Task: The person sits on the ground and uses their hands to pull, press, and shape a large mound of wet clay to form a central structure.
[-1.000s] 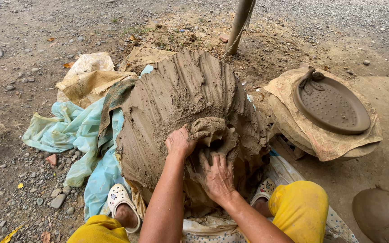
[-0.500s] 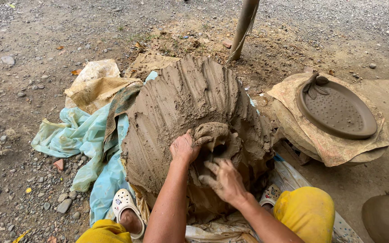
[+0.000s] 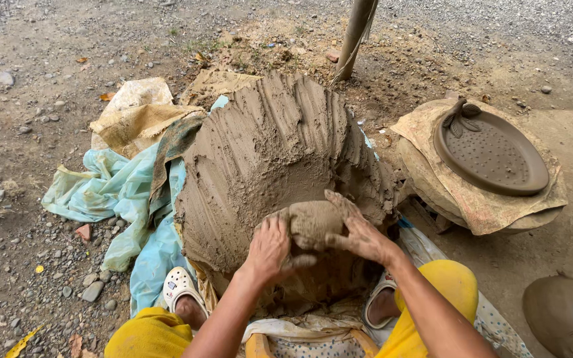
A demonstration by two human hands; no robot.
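I was pulling a lump of clay [image 3: 313, 222] off the big clay pile [image 3: 266, 159], my left hand [image 3: 270, 248] and right hand [image 3: 359, 232] fingers spread around it, needing a firm tug.

left hand [image 3: 270, 250] and right hand [image 3: 359, 233] cupped around a clay lump [image 3: 313, 222] | lump against big grooved clay mound [image 3: 266, 152] (wet, finger-raked) | blue plastic sheet [image 3: 121, 192] left | perforated clay dish [image 3: 492, 154] right

Soft, even daylight, no hard shadows or glare; sharp focus, slight wide-angle bend at edges.
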